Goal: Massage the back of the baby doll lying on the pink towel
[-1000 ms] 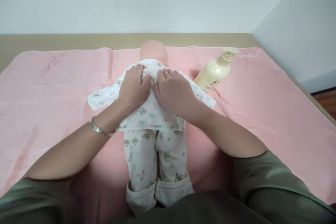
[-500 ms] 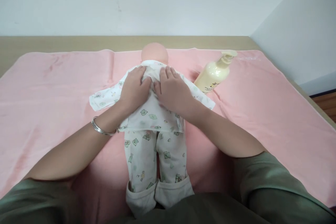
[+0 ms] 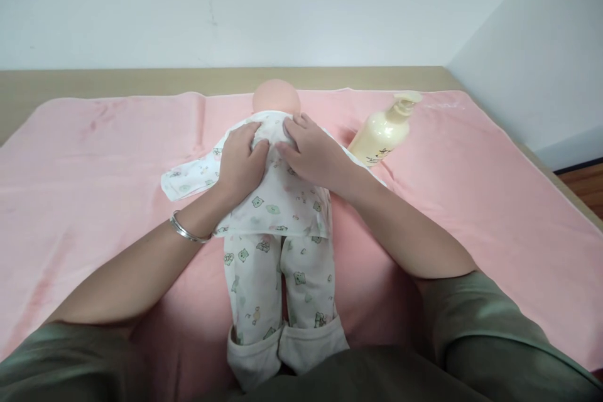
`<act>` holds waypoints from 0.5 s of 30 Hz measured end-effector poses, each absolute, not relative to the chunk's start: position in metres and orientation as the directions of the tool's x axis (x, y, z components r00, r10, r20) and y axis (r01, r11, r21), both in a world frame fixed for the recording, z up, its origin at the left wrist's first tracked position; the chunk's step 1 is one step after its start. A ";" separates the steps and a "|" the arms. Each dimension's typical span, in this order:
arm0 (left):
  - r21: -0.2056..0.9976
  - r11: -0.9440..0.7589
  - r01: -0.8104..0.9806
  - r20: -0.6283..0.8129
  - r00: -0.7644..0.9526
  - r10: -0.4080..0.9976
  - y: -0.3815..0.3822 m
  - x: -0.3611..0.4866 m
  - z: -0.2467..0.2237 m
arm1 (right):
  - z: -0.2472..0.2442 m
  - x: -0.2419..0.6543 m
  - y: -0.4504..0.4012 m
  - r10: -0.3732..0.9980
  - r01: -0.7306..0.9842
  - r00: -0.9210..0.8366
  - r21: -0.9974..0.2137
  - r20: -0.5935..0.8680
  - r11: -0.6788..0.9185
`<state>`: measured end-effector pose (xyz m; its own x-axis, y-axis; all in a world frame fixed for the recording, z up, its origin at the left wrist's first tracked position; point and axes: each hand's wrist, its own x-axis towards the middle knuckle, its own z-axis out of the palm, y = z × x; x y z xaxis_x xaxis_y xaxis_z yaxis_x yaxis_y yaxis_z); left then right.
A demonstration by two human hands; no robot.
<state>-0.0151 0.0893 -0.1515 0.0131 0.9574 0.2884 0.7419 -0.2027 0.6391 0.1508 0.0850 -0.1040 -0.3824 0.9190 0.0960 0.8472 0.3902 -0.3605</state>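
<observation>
A baby doll (image 3: 276,95) lies with its bald head away from me, wearing a white long-sleeved top (image 3: 273,207) and matching trousers (image 3: 257,282) with small green bear prints. My left hand (image 3: 242,160) rests open on the left of the doll's upper back, thumb pointing inward. On the right of the upper back lies my right hand (image 3: 318,154), open, its fingers near the collar and shoulder. Both hands touch the top's cloth and hold nothing. The doll's face is hidden, and my right arm covers most of its right sleeve.
A pale yellow pump bottle (image 3: 382,132) leans at an angle beside the doll's right sleeve. Beneath everything spreads a pink blanket (image 3: 471,201) on a wooden surface (image 3: 141,80). A white wall (image 3: 330,6) stands behind, with another on the right.
My right hand has shifted slightly up and outward toward the doll's shoulder, its thumb spreading from the fingers. My left hand stays nearly in place. The view has shifted a little.
</observation>
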 end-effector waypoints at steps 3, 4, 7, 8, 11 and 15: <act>0.660 -0.186 0.728 0.290 -0.019 0.957 0.088 -0.015 -0.153 | -0.101 0.147 0.076 0.920 0.871 -0.313 -0.315 0.238 0.378; 0.668 -0.178 0.723 0.292 -0.035 0.956 0.088 -0.015 -0.153 | -0.104 0.144 0.074 0.914 0.878 -0.297 -0.297 0.278 0.375; 0.681 -0.171 0.712 0.290 -0.048 0.956 0.087 -0.015 -0.154 | -0.121 0.137 0.073 0.895 0.858 -0.344 -0.293 0.285 0.423; 0.679 -0.176 0.713 0.293 -0.042 0.955 0.086 -0.015 -0.154 | -0.127 0.135 0.074 0.891 0.844 -0.367 -0.308 0.266 0.440; 0.651 -0.196 0.733 0.303 -0.014 0.953 0.086 -0.015 -0.154 | -0.131 0.136 0.079 0.897 0.826 -0.376 -0.356 0.233 0.438; 0.622 -0.214 0.753 0.307 0.017 0.952 0.086 -0.016 -0.155 | -0.117 0.141 0.077 0.906 0.832 -0.329 -0.372 0.267 0.412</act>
